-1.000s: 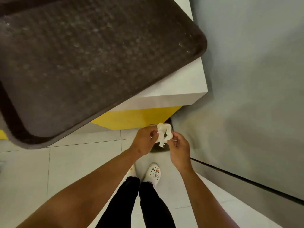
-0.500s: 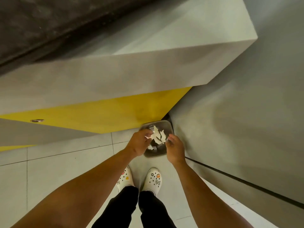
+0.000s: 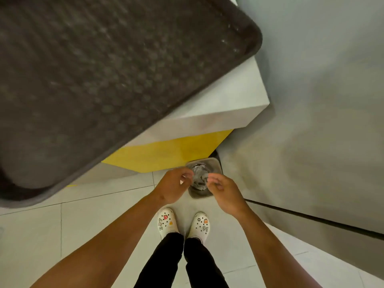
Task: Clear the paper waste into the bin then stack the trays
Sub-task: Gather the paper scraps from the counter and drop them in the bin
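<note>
A small grey bin (image 3: 216, 165) stands on the floor by the wall, under the counter's corner. Crumpled white paper (image 3: 200, 177) lies inside it, looking grey in the shade. My left hand (image 3: 173, 187) hovers over the bin's left rim with fingers loosely curled and nothing in them. My right hand (image 3: 225, 193) hovers over the bin's right rim, also holding nothing. A dark brown textured tray (image 3: 99, 80) lies on the white counter, overhanging its near edge at the upper left.
The white counter (image 3: 239, 100) with a yellow front (image 3: 170, 152) juts out above the bin. A grey wall (image 3: 322, 100) closes the right side. My feet in white clogs (image 3: 184, 223) stand on pale floor tiles just in front of the bin.
The crumpled paper left both hands and now lies in the bin. My hands have drawn slightly apart and back. The view tilted up, bringing the tray back in.
</note>
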The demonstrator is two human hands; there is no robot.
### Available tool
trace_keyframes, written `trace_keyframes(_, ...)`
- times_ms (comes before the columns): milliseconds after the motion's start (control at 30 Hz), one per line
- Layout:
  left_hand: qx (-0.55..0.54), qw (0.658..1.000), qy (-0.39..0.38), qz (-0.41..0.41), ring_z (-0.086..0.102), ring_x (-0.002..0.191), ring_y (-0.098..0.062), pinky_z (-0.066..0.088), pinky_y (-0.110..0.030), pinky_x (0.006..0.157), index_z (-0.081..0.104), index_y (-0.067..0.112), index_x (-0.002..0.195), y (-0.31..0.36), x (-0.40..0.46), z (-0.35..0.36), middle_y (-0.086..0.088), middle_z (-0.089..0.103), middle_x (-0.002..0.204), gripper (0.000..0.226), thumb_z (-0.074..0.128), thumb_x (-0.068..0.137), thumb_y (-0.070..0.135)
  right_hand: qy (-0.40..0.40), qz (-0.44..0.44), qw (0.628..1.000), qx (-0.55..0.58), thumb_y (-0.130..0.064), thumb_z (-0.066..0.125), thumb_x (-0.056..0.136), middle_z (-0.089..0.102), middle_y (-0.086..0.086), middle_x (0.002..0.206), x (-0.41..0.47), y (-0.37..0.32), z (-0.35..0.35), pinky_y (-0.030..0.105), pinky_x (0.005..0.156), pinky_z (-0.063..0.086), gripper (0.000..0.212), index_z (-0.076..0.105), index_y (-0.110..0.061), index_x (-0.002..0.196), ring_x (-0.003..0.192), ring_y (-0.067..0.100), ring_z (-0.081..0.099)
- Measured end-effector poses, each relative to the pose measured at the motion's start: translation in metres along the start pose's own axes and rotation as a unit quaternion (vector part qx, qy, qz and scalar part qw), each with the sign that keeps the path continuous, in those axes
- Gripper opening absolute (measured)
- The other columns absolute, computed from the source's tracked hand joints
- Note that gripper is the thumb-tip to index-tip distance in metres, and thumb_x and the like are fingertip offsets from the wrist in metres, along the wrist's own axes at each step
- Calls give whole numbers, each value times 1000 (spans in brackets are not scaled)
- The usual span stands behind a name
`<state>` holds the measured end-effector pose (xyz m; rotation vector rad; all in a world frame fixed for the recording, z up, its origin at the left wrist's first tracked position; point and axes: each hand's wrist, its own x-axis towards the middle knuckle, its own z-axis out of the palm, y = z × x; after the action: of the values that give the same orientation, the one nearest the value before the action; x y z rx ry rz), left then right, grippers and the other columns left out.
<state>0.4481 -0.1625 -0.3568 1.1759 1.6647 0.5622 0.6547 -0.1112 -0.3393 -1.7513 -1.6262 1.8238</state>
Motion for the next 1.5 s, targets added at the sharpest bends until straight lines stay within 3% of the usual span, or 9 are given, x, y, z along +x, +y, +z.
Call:
trace_keyframes(67,-23,999,17,16,62,84,6,45,-8,74,68,21,109,38,-28,-23,6,69,105,19,64,95,10,-21,-18,1000,-11,-19,64,97,71,-2,115,-32,-38,-11,8,87,48,27,66,-19,124,99,-3,66)
trace_keyframes(200,-46,998,42,32,64,92,-3,46,-10,78,68,24,105,102,-90,-62,11,70,106,15,65,95,13,-45,-56,997,-29,-27,67,95,70,-10,121,-92,-105,-31,26,100,52,31,65,-28,126,108,1,67)
trace_keyframes(367,-63,995,70,41,65,93,-10,51,-22,81,69,28,103,166,-162,-97,17,69,104,14,64,96,17,-51,-117,991,-52,-26,67,96,67,-13,122,-157,-181,-52,14,81,52,34,63,-27,130,104,-3,66)
trace_keyframes(533,-26,990,103,88,66,98,-9,52,-26,86,68,31,110,215,-213,-120,25,67,109,20,66,95,19,-50,-193,977,-74,-24,67,96,66,-14,123,-203,-241,-69,23,95,52,35,63,-26,131,104,-1,65)
trace_keyframes(733,-14,977,166,136,67,99,-9,53,-29,88,70,24,111,248,-230,-154,19,70,110,20,68,93,15,-54,-259,961,-83,-21,69,95,68,-17,117,-214,-288,-75,28,96,53,31,65,-26,125,101,0,67)
trace_keyframes(867,-41,969,201,139,68,97,-12,54,-28,88,71,24,109,260,-227,-180,12,73,105,19,68,93,14,-63,-283,953,-86,-24,69,94,69,-17,117,-208,-317,-72,25,94,52,30,65,-32,123,101,1,67)
trace_keyframes(1067,-51,962,217,158,68,99,-13,54,-26,88,71,24,111,261,-210,-231,11,72,106,20,68,93,14,-61,-305,945,-98,-23,69,95,69,-13,117,-189,-359,-54,18,90,52,33,65,-27,128,101,1,67)
trace_keyframes(1400,-58,957,237,156,68,101,-11,55,-31,93,70,26,113,226,-160,-355,11,73,106,21,68,94,17,-17,-284,952,-115,-29,68,95,70,-17,115,-126,-428,-16,20,92,51,33,65,-30,128,103,-2,66)
trace_keyframes(1500,-38,961,228,150,68,102,-6,54,-26,92,70,26,115,214,-140,-385,14,72,106,22,67,94,19,-4,-266,956,-122,-31,66,96,69,-17,117,-104,-441,-7,19,91,52,34,64,-31,130,100,-4,66)
